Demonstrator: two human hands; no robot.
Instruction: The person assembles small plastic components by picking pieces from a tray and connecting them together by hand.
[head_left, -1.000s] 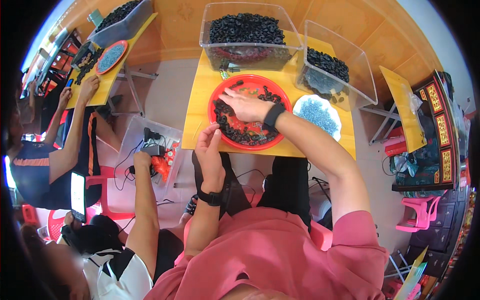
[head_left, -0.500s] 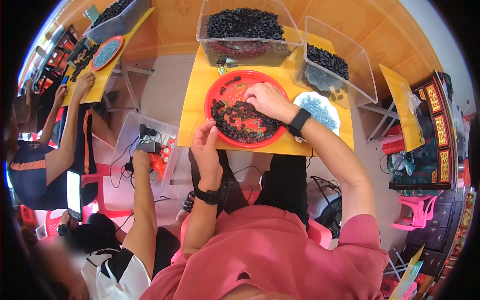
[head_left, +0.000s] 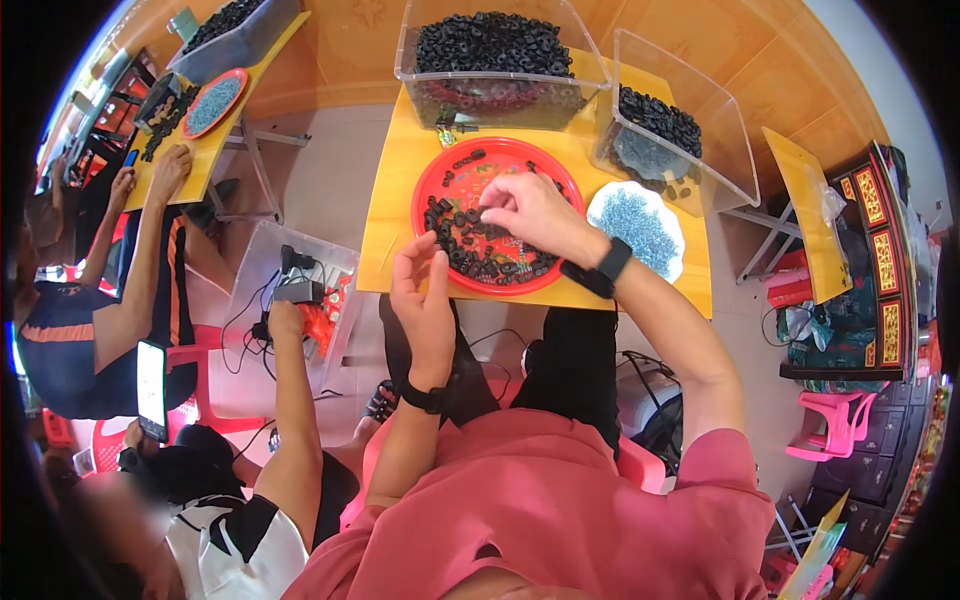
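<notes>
A round red tray [head_left: 422,195] on the yellow table holds many small black ring-like parts [head_left: 500,268], most of them in its near half. Over the tray's middle, my right hand [head_left: 535,215] has thumb and fingers pinched together, with a small black part at the tips. My left hand [head_left: 425,305] hovers at the tray's near left edge, palm up, fingers loosely curled and apart from the thumb, with nothing visible in it. To the right of the tray, a white scalloped plate [head_left: 678,250] carries a heap of small silvery-blue pieces [head_left: 635,225].
Two clear plastic bins [head_left: 500,105] [head_left: 735,150] of black parts stand at the table's back. A clear box [head_left: 262,240] with cables is on the left, where a co-worker's hand [head_left: 286,318] reaches in. Another person works at a second yellow table [head_left: 215,150].
My right hand has lifted slightly from the black parts and shifted a little right and nearer. My left hand has moved slightly right, its thumb now farther from the fingers.
</notes>
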